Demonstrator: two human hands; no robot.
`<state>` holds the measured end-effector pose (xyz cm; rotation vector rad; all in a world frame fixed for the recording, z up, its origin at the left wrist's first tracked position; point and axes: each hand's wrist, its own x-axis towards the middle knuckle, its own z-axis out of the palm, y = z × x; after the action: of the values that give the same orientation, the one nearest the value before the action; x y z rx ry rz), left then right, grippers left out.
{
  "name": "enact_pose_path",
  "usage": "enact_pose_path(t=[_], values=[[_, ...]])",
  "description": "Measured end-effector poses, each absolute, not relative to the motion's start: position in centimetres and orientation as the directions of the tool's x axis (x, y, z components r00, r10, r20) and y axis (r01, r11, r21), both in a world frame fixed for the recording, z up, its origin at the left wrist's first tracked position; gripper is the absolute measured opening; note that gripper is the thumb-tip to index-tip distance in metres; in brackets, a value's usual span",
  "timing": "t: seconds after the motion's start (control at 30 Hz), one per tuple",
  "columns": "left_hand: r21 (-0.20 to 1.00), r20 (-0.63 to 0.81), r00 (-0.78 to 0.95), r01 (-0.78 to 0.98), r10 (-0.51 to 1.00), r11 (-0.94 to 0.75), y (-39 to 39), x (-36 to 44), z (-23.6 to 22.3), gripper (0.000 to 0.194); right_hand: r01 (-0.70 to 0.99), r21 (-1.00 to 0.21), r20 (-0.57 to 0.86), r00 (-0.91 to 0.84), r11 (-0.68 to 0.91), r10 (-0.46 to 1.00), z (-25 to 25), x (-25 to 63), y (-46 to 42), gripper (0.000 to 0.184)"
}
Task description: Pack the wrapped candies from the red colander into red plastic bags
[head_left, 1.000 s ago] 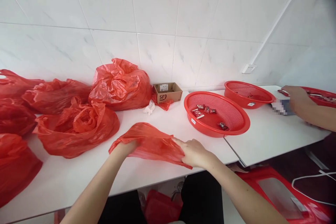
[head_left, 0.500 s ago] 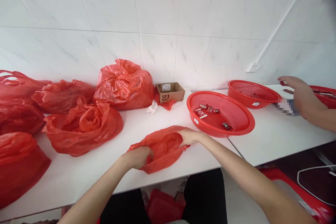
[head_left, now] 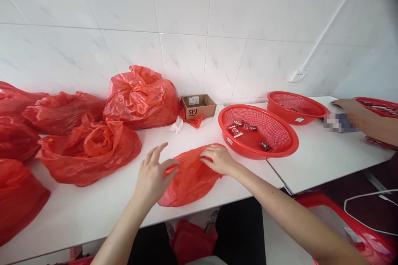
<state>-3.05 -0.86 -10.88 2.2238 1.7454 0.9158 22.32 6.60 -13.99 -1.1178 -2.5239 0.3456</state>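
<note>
Head view, red plastic bag (head_left: 189, 180), mouth indistinct, long axis eight-to-two, our left hand (head_left: 151, 179) spread, right hand (head_left: 221, 160) touching, grip unclear

The left hand (head_left: 152, 174) has come out of the red bag (head_left: 192, 182) and spread; the bag lies flatter.

The bag (head_left: 193, 177) is red, the white wall (head_left: 183, 4) apparently grey-veined.

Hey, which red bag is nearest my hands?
The low, slack red bag, with your right hand over its right part and your left hand by its left edge; the bulkier bags sit farther left.
</note>
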Motion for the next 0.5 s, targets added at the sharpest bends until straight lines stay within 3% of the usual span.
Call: enact_pose_path(t=[0.07,0.13,0.23,0.37,0.43,0.5], values=[[0.494,0.194,0.148,0.839,0.97,-0.227,-0.5,-2.0,-12.6,0.021,0.665,-0.333,0.209,-0.639,0.669,0.74,-14.8,21.3,5.9,0.025],[0.57,0.079,0.121,0.809,0.99,-0.144,0.3,-1.3,-14.2,0.041,0.666,-0.311,0.186,-0.656,0.677,0.731,-15.5,20.6,5.2,0.026],[0.665,0.019,0.025,0.746,1.0,-0.031,2.3,-1.7,-15.8,0.063,0.684,-0.325,0.055,-0.675,0.652,0.736,-15.9,20.9,4.8,0.052],[0.829,-0.129,-0.004,0.548,0.992,0.11,4.3,-4.4,-15.5,0.053,0.74,-0.371,-0.233,-0.659,0.561,0.715,-14.5,22.8,4.2,0.083],[0.895,-0.206,0.1,0.42,0.973,0.147,4.2,-5.7,-14.8,0.054,0.754,-0.395,-0.263,-0.641,0.526,0.721,-13.0,23.8,3.7,0.084],[0.926,-0.261,0.207,0.331,0.943,0.184,3.4,-6.3,-14.0,0.056,0.704,-0.484,-0.2,-0.667,0.519,0.718,-11.1,24.6,3.3,0.071]])
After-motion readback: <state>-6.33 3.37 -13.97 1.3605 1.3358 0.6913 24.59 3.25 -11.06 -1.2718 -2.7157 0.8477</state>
